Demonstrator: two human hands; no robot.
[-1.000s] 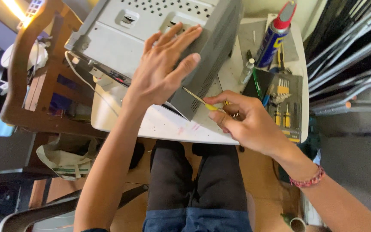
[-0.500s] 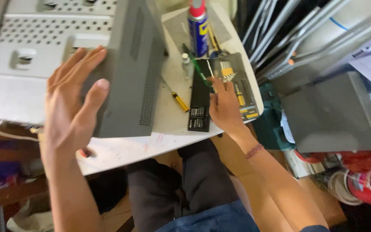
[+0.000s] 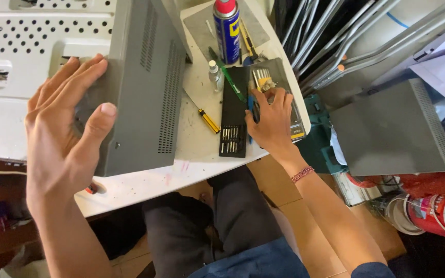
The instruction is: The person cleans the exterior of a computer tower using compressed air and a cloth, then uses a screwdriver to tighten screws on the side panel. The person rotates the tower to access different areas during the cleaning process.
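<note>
Fingers (image 3: 263, 98) at bit tray (image 3: 233, 128) edge, table (image 3: 197, 159) rim near.

Bright, even daylight – no hard shadows on the white table (image 3: 202, 154). Mild glare on the perforated metal panel (image 3: 42, 56) at top left, detail there slightly washed out. Left hand (image 3: 65, 134) sits close to the lens, a bit soft with slight motion blur; right hand (image 3: 270, 121) and the black bit tray (image 3: 233, 128) are sharper. Wide-angle stretch at the edges – the metal rods (image 3: 346, 36) at top right splay outwards. Lower left corner falls dim and murky.
</note>
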